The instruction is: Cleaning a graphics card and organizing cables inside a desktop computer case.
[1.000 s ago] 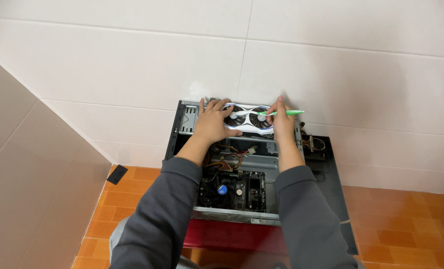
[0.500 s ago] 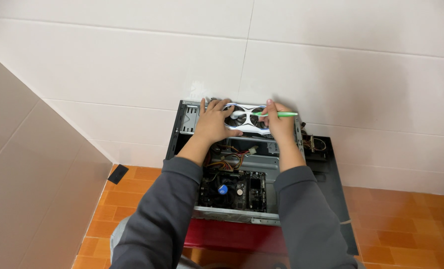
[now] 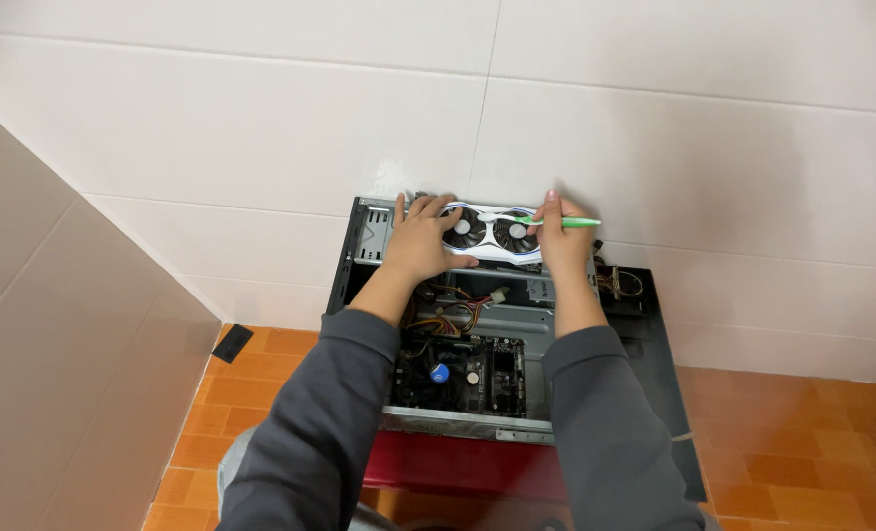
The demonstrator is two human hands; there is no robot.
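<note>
A red support (image 3: 458, 467) carries the open computer case (image 3: 477, 344), but its kind cannot be told, since only its front face shows. It stands on the orange tiled floor (image 3: 802, 433) close to the white tiled wall. A small black piece (image 3: 233, 343) lies on the floor (left of the case).

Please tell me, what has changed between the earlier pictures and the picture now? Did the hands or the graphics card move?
Very little changed. The right hand, gripping the green tool, shifted slightly along the white two-fan graphics card. The left hand stayed on the card's left end. Nothing was taken up or let go. The open computer case and the motherboard kept their places against the tiled wall.
</note>
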